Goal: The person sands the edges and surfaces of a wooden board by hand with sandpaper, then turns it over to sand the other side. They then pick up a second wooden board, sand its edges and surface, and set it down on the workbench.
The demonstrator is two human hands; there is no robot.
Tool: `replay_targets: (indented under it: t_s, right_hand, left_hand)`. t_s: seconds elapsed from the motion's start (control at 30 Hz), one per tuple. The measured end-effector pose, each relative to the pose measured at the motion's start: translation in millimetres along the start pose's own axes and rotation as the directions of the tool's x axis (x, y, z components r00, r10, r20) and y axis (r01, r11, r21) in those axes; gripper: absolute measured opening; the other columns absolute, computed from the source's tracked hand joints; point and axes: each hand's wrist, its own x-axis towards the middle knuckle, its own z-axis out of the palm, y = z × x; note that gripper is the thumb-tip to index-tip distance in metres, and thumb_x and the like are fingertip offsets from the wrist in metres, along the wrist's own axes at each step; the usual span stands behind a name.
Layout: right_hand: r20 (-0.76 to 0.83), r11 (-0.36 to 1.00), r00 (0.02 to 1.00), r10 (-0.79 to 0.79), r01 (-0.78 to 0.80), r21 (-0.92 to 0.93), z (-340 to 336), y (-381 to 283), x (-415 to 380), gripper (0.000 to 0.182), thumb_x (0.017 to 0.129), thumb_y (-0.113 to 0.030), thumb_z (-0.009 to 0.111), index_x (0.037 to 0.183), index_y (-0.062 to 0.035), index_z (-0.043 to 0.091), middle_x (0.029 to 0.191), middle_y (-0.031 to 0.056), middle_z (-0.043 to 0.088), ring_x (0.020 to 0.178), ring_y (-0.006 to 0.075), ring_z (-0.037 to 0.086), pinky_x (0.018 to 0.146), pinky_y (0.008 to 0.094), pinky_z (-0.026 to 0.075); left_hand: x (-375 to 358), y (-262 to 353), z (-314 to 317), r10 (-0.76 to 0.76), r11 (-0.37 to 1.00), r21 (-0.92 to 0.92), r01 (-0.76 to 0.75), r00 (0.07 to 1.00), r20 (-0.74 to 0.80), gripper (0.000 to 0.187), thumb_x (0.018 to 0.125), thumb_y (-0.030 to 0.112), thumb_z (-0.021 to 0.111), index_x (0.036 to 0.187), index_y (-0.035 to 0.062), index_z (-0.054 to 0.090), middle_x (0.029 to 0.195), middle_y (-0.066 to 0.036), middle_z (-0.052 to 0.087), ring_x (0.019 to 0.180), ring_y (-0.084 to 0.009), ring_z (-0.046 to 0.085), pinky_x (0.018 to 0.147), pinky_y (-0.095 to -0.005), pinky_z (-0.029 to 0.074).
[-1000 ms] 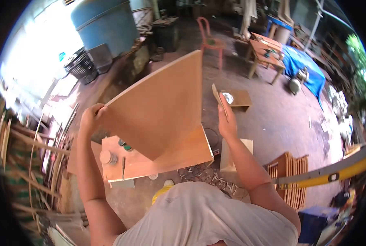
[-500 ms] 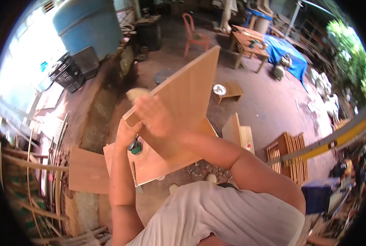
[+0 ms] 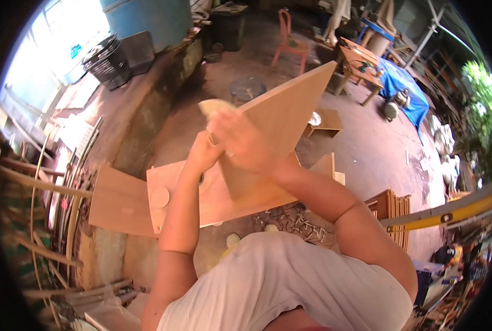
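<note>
At the middle of the frame, the left hand (image 3: 204, 153) is clamped on the lower left corner of a wooden board (image 3: 290, 102), which stands tilted above a wood-topped table (image 3: 166, 172) and rises toward the upper right. The right hand (image 3: 239, 142), blurred, lies against the board's left edge and holds a pale curved sheet (image 3: 215, 105) that juts past its fingers. At the left end of the table sits a round wooden piece (image 3: 159, 197). Of the containers, a black slatted basket (image 3: 108, 65) stands in the upper left, its contents too unclear to tell, beside a large blue tank (image 3: 146, 25) cut off by the frame's top edge. A dark bin (image 3: 228, 30) stands at the upper centre, and its inside cannot be made out. Right of centre, a silvery dish (image 3: 315, 118), partly hidden by the board, rests on a low wooden stand (image 3: 330, 122). A dark blue box (image 3: 425, 278) sits at the lower right, its contents unclear.
</note>
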Motion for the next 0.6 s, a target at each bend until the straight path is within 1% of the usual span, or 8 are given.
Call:
replay_targets:
  t_s: [0.1,0.27,0.4,0.47,0.5,0.53,0.57,0.6]
  right_hand:
    - [0.049,0.991,0.991,-0.121,0.117,0.064,0.8,-4.2,6.1,0.047,0.086,-0.004,0.051,0.132,-0.0005,0.053,0.138,0.0174,0.052,0.133,0.0337,0.044,0.112,0.0487,0.03]
    - [-0.004,0.97,0.992,-0.125,0.121,-0.209,-24.1,106.1,-24.0,0.049,0.088,-0.005,0.05,0.137,-0.0023,0.049,0.139,0.018,0.05,0.133,0.0344,0.044,0.112,0.0464,0.032]
    - [0.021,0.969,0.985,-0.17,0.163,0.185,-8.6,15.4,-4.8,0.046,0.091,-0.013,0.045,0.135,-0.0003,0.049,0.142,0.0169,0.048,0.137,0.0308,0.04,0.115,0.0451,0.028]
    - [-0.007,0.958,0.961,-0.275,0.274,0.082,6.8,-6.7,7.4,0.046,0.091,-0.016,0.044,0.134,-0.001,0.05,0.141,0.0158,0.048,0.136,0.0305,0.041,0.115,0.0451,0.028]
    - [-0.024,0.955,0.965,-0.261,0.262,0.142,1.6,5.3,5.5,0.044,0.092,-0.015,0.044,0.133,-0.0014,0.05,0.14,0.0162,0.049,0.135,0.0305,0.041,0.115,0.0452,0.029]
    - [-0.04,0.947,0.969,-0.243,0.246,0.204,-1.4,18.2,0.9,0.043,0.092,-0.014,0.044,0.133,-0.0018,0.051,0.139,0.0167,0.05,0.135,0.0305,0.042,0.114,0.0453,0.029]
    - [-0.055,0.955,0.973,-0.224,0.23,0.189,-7.0,39.8,-7.3,0.043,0.092,-0.014,0.044,0.133,-0.0018,0.051,0.139,0.0167,0.05,0.135,0.0305,0.042,0.114,0.0453,0.029]
    - [-0.074,0.978,0.98,-0.185,0.192,0.086,-16.9,75.3,-20.1,0.045,0.092,-0.014,0.043,0.135,-0.0009,0.049,0.141,0.0164,0.048,0.136,0.0298,0.041,0.115,0.0449,0.027]
  left_hand:
    - [0.9,7.0,2.8,0.142,0.987,0.092,-0.128,0.976,-0.163,0.028,0.083,0.018,0.068,0.102,-0.0018,0.064,0.086,-0.005,0.067,0.083,-0.0133,0.061,0.075,-0.0312,0.048]
    - [-6.3,26.1,7.0,-0.073,0.99,0.109,0.085,0.992,-0.107,0.035,0.082,0.018,0.068,0.112,-0.0012,0.062,0.095,-0.008,0.068,0.091,-0.0158,0.061,0.081,-0.0323,0.049]
    - [-1.0,-16.9,-2.0,0.082,0.996,0.041,-0.081,0.996,-0.034,0.042,0.082,0.019,0.069,0.118,-0.0009,0.06,0.101,-0.008,0.067,0.094,-0.0154,0.061,0.084,-0.0321,0.048]
    - [1.1,-81.5,-22.7,0.573,0.326,0.907,-0.266,0.819,0.034,0.044,0.081,0.017,0.07,0.12,-0.0008,0.06,0.105,-0.006,0.066,0.094,-0.0143,0.06,0.085,-0.0316,0.048]
    - [2.8,-64.0,-15.0,0.579,0.309,0.907,-0.288,0.813,0.061,0.044,0.081,0.017,0.07,0.12,-0.0008,0.06,0.105,-0.006,0.066,0.094,-0.0143,0.06,0.085,-0.0316,0.048]
    - [-1.3,-32.3,-5.9,0.362,0.8,0.55,-0.242,0.924,-0.119,0.045,0.081,0.015,0.07,0.121,-0.0006,0.059,0.107,-0.006,0.066,0.096,-0.0145,0.06,0.086,-0.0318,0.048]
    - [-6.5,-2.5,3.4,0.053,0.999,0.005,-0.052,0.99,-0.133,0.046,0.08,0.014,0.071,0.122,-0.0004,0.059,0.109,-0.006,0.065,0.098,-0.0147,0.06,0.087,-0.0319,0.048]
    - [-9.2,17.9,13.0,-0.004,0.996,0.086,0.017,0.988,-0.155,0.045,0.079,0.011,0.073,0.121,-0.0014,0.059,0.11,-0.005,0.065,0.1,-0.015,0.059,0.088,-0.0313,0.047]
